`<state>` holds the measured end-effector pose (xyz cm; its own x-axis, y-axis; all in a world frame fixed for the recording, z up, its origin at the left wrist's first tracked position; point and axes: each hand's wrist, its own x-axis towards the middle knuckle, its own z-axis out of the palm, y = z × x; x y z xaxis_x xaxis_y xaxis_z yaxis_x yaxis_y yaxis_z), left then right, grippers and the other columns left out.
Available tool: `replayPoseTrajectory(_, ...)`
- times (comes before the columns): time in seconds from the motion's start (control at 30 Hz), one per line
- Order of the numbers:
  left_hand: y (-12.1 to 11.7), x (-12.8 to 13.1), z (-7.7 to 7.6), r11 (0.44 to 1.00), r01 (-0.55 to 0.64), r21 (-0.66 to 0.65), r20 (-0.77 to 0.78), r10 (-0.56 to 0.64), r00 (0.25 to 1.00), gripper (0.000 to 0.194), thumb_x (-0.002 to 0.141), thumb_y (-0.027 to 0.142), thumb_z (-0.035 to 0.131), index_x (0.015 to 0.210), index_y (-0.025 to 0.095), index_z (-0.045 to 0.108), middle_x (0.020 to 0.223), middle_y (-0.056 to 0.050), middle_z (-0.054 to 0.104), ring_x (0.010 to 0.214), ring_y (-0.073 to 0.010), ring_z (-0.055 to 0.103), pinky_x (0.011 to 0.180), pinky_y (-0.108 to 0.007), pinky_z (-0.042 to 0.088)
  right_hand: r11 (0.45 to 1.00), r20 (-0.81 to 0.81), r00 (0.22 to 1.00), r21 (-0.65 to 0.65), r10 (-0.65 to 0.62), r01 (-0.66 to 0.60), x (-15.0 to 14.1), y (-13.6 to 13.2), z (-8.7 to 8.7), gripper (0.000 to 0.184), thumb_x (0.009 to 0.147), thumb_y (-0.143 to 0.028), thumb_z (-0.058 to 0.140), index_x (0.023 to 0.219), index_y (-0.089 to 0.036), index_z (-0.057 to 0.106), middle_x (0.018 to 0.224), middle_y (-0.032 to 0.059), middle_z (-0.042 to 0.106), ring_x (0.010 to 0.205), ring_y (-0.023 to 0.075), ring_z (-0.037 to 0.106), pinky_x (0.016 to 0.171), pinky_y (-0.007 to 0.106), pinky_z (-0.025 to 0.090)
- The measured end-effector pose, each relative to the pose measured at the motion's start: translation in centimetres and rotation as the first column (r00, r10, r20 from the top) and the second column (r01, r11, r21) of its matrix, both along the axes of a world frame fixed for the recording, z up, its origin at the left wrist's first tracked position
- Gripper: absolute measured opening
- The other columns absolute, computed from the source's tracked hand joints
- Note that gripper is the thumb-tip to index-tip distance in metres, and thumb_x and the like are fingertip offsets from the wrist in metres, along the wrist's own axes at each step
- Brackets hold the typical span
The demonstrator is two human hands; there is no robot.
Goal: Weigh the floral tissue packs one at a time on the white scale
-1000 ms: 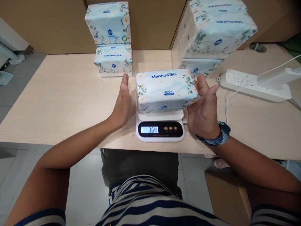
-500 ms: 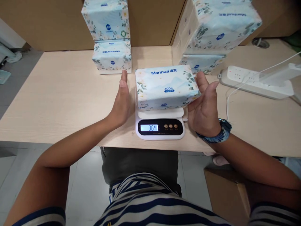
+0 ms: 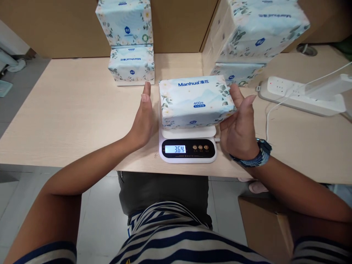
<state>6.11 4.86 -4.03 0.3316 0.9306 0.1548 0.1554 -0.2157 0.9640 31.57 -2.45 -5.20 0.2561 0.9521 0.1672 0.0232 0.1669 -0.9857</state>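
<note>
A light blue and white floral pack of tissues rests on the platform of a white digital scale, whose lit display reads 3.64. On the pack's left, my left hand is held upright on its edge with fingers stretched, a gap away from the pack. My right hand, a blue watch on its wrist, is at the pack's right end with thumb up and fingers apart. Its fingertips are partly behind the pack's corner, so I cannot tell whether they touch it. Neither hand grips anything.
More tissue packs are stacked at the back left, and a larger stack stands at the back right. A white power strip with cables lies on the right of the wooden table. A cardboard box is on the floor.
The view has shifted very slightly. Both hands, the pack on the scale and the 3.64 reading look the same.
</note>
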Motion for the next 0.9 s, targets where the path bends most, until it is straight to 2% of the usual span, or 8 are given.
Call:
replayPoseTrajectory(0.07, 0.17, -0.07, -0.26, 1.0, 0.0, 0.014, -0.001, 0.0, 1.0, 0.095, 0.094, 0.093, 0.0, 0.173, 0.045, 0.023, 0.19, 0.011, 0.009, 0.178, -0.0235, -0.005, 0.146, -0.047, 0.003, 1.0, 0.0, 1.0, 0.01, 0.001, -0.001, 0.02, 0.07, -0.07, 0.084, 0.091, -0.097, 0.037, 0.162, -0.052, 0.046, 0.179, -0.0117, 0.042, 0.173, 0.0239, 0.028, 0.144, 0.057, 0.027)
replayPoseTrajectory(0.17, 0.32, -0.02, -0.49, 0.999, -0.006, 0.032, -0.007, 0.006, 1.0, 0.096, 0.095, 0.092, -0.002, 0.173, 0.044, 0.024, 0.19, 0.012, 0.009, 0.178, -0.0236, -0.004, 0.146, -0.047, 0.004, 1.0, 0.009, 1.0, 0.029, 0.009, -0.009, 0.12, 0.13, -0.16, 0.072, 0.094, -0.094, 0.035, 0.156, -0.06, 0.05, 0.175, -0.019, 0.045, 0.173, 0.0216, 0.029, 0.145, 0.056, 0.025)
replayPoseTrajectory(0.3, 0.04, 0.23, -0.01, 1.0, -0.014, -0.004, -0.017, 0.013, 1.0, 0.105, 0.092, 0.096, 0.0, 0.177, 0.036, 0.016, 0.191, 0.005, 0.005, 0.179, -0.0223, -0.002, 0.146, -0.044, 0.005, 0.999, 0.015, 0.999, 0.001, 0.045, -0.045, 0.46, 0.18, -0.3, 0.063, 0.094, -0.093, 0.032, 0.149, -0.07, 0.051, 0.171, -0.0277, 0.046, 0.172, 0.0199, 0.03, 0.144, 0.056, 0.03)
replayPoseTrajectory(0.4, -0.16, 0.31, 0.42, 1.0, -0.009, -0.022, -0.025, 0.009, 1.0, 0.11, 0.09, 0.097, 0.003, 0.177, 0.032, 0.012, 0.191, 0.002, 0.002, 0.179, -0.0205, -0.002, 0.147, -0.042, 0.005, 0.999, 0.047, 0.998, -0.002, 0.038, -0.038, 0.68, 0.26, -0.43, 0.064, 0.095, -0.092, 0.029, 0.152, -0.07, 0.048, 0.171, -0.0286, 0.045, 0.172, 0.0192, 0.029, 0.144, 0.056, 0.03)
replayPoseTrajectory(0.57, 0.09, 0.19, 0.04, 1.0, 0.002, -0.009, -0.008, -0.002, 1.0, 0.103, 0.091, 0.097, 0.004, 0.176, 0.04, 0.017, 0.19, 0.009, 0.008, 0.179, -0.0184, 0.0, 0.147, -0.04, 0.008, 0.998, 0.077, 0.995, -0.002, 0.061, -0.061, 0.62, 0.28, -0.29, 0.068, 0.095, -0.092, 0.023, 0.156, -0.07, 0.044, 0.173, -0.0293, 0.042, 0.172, 0.0192, 0.029, 0.143, 0.056, 0.033)
replayPoseTrajectory(0.77, 0.21, 0.22, -0.5, 1.0, 0.009, 0.003, -0.002, -0.009, 1.0, 0.097, 0.094, 0.095, 0.002, 0.174, 0.044, 0.023, 0.189, 0.013, 0.014, 0.179, -0.0243, 0.0, 0.146, -0.046, 0.011, 0.999, 0.035, 0.999, -0.012, 0.033, -0.032, 0.29, 0.21, 0.13, 0.069, 0.091, -0.096, 0.033, 0.151, -0.069, 0.05, 0.173, -0.0298, 0.041, 0.172, 0.0203, 0.03, 0.144, 0.054, 0.031)
replayPoseTrajectory(0.9, -0.06, 0.19, -0.17, 1.0, 0.011, -0.004, 0.006, -0.011, 1.0, 0.098, 0.094, 0.094, 0.005, 0.175, 0.041, 0.022, 0.19, 0.009, 0.013, 0.179, -0.024, 0.001, 0.147, -0.046, 0.011, 0.999, 0.038, 0.998, 0.0, 0.049, -0.05, 0.33, 0.26, -0.03, 0.067, 0.092, -0.094, 0.031, 0.152, -0.07, 0.049, 0.173, -0.0301, 0.042, 0.172, 0.0202, 0.029, 0.143, 0.056, 0.033)
